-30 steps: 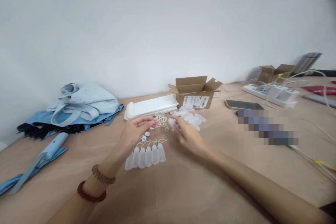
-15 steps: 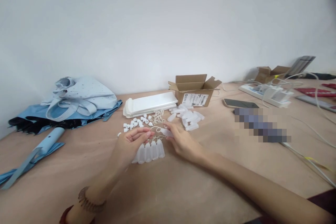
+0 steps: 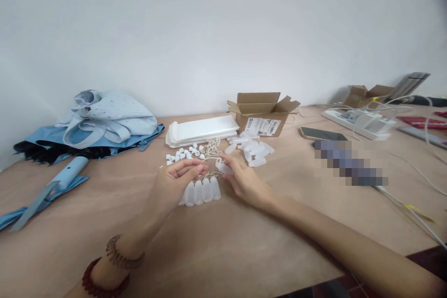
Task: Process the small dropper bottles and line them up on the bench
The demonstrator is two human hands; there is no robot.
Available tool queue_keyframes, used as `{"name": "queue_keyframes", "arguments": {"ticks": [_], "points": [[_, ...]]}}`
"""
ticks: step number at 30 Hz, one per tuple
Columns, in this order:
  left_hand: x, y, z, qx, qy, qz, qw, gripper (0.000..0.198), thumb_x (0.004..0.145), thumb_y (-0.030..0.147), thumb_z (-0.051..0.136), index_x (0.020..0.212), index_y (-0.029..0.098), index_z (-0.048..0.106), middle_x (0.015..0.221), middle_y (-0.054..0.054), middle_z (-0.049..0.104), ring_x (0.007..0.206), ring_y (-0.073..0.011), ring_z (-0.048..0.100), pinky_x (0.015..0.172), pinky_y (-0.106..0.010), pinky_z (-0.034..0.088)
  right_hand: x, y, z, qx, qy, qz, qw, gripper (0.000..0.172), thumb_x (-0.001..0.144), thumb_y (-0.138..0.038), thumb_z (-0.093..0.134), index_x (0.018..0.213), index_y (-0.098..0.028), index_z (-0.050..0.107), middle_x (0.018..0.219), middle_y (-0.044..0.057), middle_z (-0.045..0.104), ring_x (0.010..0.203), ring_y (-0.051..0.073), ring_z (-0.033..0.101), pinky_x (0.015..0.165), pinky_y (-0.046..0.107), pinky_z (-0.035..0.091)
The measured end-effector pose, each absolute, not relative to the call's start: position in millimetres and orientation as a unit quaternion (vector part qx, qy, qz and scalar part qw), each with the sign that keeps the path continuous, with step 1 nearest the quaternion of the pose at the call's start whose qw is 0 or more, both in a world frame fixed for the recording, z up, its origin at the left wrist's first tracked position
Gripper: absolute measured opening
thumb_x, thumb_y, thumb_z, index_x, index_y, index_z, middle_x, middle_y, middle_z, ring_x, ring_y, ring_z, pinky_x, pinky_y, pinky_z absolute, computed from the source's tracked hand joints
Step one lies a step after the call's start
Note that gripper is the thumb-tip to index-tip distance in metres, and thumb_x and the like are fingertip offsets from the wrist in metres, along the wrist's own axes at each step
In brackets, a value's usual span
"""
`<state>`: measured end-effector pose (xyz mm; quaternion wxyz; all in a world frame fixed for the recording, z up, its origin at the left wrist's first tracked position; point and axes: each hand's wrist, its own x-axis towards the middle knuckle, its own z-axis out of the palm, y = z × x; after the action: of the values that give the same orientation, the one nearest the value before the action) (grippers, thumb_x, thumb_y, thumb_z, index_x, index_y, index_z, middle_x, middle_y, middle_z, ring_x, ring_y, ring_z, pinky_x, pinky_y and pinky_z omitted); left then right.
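My left hand [image 3: 179, 178] pinches one end of a thin cream cord [image 3: 210, 159] between thumb and fingers. A small translucent plastic bottle [image 3: 223, 167] is in my right hand [image 3: 244, 180], with the cord running to its neck. Just below the hands, a row of several similar bottles [image 3: 198, 193] with cord loops at their tops lies on the table. Beyond my left hand are small white caps [image 3: 183, 153]. A tangle of cream cords [image 3: 212, 146] lies behind the hands, beside a pile of loose translucent bottles [image 3: 253, 150].
A stack of white sleeves [image 3: 204, 129] lies near an open cardboard box [image 3: 261, 123]. To the left are a pale blue bag [image 3: 111, 118] and a blue umbrella [image 3: 70, 172]. On the right lie a phone [image 3: 323, 134], a power strip [image 3: 359, 123] and white cables.
The view has tilted a little, so everything sits slightly higher. The bottle in my right hand has turned, and the cord between my hands is now flatter. Both hands keep their grip.
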<state>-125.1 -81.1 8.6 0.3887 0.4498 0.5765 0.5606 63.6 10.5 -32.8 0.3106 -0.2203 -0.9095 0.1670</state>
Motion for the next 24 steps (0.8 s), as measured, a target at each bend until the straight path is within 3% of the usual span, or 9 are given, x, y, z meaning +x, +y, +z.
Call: {"name": "queue_keyframes", "arguments": {"ticks": [20, 24], "points": [[-124.0, -82.0, 10.1, 0.459, 0.592, 0.534, 0.391, 0.031, 0.073, 0.039, 0.069, 0.094, 0.016, 0.067, 0.091, -0.007, 0.073, 0.087, -0.0195, 0.068, 0.078, -0.029, 0.053, 65.1, 6.3, -26.9, -0.217, -0.903, 0.174, 0.326, 0.051, 0.09, -0.013, 0.042, 0.137, -0.022, 0.027, 0.127, 0.014, 0.051, 0.114, 0.024, 0.053, 0.089, 0.041, 0.048], [-121.8, -81.2, 10.2, 0.479, 0.601, 0.516, 0.379, 0.029, 0.073, 0.038, 0.068, 0.092, 0.015, 0.067, 0.084, -0.007, 0.073, 0.082, -0.0193, 0.067, 0.07, -0.027, 0.052, 65.5, 4.3, -22.8, -0.219, -0.913, 0.159, 0.306, 0.045, 0.09, -0.012, 0.041, 0.133, -0.022, 0.034, 0.123, 0.012, 0.053, 0.112, 0.024, 0.052, 0.089, 0.04, 0.048]]}}
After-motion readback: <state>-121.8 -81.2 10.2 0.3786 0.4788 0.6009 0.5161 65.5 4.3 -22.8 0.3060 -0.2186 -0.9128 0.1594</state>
